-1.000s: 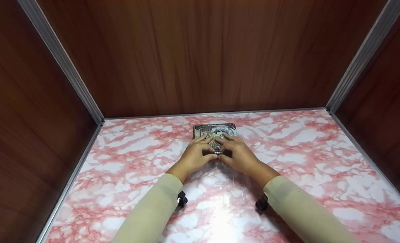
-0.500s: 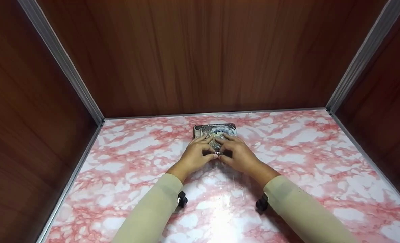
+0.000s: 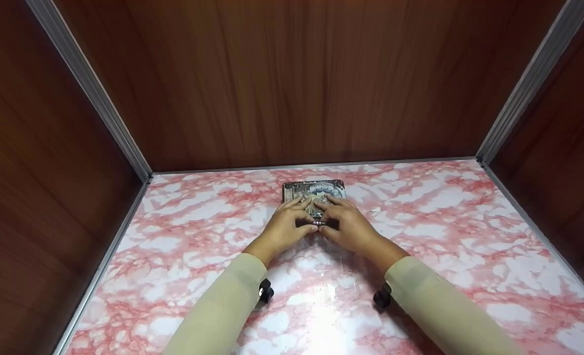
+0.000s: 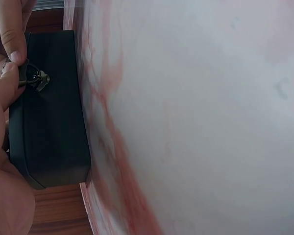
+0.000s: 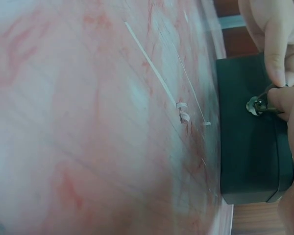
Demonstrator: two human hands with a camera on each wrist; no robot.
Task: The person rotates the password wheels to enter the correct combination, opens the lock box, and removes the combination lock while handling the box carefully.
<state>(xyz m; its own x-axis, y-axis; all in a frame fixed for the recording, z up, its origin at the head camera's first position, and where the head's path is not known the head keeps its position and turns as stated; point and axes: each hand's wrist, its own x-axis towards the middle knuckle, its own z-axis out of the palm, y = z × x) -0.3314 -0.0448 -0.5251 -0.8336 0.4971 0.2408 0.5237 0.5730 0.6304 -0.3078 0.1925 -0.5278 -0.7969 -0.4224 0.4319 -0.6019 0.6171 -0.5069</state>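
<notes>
A dark box with a patterned lid rests on the tabletop, under both hands in the head view. A small padlock, seemingly with a row of dials, is at its near side. The shackle passes through a metal clasp on the box's front. Left hand and right hand meet there, each pinching the padlock between thumb and a finger, while other fingers rest on the lid. Fingertips hide most of the lock body, and the dial settings are too small to read.
The table has a red-and-white marbled surface. Wood-grain panels stand at the back and both sides, with metal strips at the corners. Black wrist devices show at both sleeves. Pale scratches or strips mark the surface before the box.
Hands and box stay in place. At the padlock between the fingertips the look of the small dials shifts slightly; the detail is too fine to tell more.
</notes>
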